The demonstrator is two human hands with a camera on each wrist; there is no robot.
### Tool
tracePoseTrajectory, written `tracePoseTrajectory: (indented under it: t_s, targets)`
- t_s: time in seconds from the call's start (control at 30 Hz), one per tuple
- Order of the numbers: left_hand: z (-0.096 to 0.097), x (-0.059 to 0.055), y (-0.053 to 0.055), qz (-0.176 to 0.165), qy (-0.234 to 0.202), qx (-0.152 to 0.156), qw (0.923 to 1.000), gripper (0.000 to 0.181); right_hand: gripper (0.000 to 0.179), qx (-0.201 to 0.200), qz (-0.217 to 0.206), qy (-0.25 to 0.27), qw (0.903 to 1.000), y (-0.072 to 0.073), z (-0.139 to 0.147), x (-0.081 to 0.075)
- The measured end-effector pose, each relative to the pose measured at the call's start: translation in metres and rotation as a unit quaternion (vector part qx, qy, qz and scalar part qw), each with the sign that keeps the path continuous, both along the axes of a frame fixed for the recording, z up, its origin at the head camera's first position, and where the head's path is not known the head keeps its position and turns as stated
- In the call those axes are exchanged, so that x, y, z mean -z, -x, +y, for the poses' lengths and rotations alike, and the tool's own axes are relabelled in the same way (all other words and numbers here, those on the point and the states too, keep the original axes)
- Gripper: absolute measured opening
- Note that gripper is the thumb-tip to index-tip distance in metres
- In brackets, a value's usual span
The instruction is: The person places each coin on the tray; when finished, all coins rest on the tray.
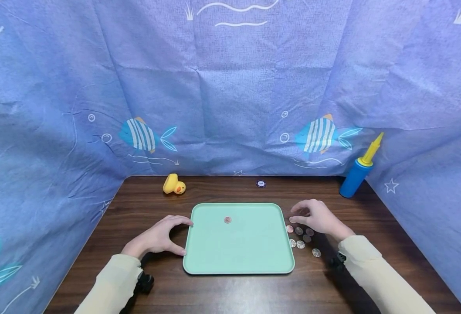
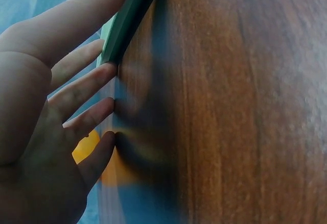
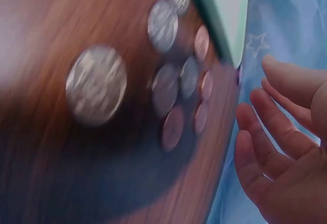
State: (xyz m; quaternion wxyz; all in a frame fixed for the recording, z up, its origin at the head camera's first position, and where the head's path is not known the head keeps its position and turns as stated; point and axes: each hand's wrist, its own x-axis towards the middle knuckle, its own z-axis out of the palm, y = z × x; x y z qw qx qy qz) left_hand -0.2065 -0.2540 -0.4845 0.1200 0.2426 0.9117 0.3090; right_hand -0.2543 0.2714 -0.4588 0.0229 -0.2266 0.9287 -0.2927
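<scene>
Loose coins [image 1: 300, 244] lie just off the right edge of the green tray [image 1: 238, 248] — round, no long axis. Right hand [image 1: 318, 216] is nearer, over their far end; fingers parted, loosely bent, nothing held. Left hand [image 1: 160, 235] spread at tray's left edge, not gripping. One copper-coloured coin [image 1: 228, 220] on tray — towards far edge.

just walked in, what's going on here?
A person's left hand touches the left edge of a green tray. The right hand, apparently empty, hovers by the loose coins along the tray's right side. One copper-colored coin lies on the tray.
</scene>
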Motion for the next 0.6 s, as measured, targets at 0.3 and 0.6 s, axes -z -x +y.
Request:
tracePoseTrajectory:
  t_s: [0.3,0.6]
  targets:
    - [-0.001,0.001,0.000,-0.003,0.002,-0.002,1.0000,0.082,0.012,-0.001,-0.006,-0.019,0.9998,-0.002,0.024,0.011]
    - [0.000,0.000,0.001,-0.007,0.006,-0.003,1.0000,0.082,0.022,-0.041,-0.035,-0.025,0.9982,-0.008,0.037,0.014]
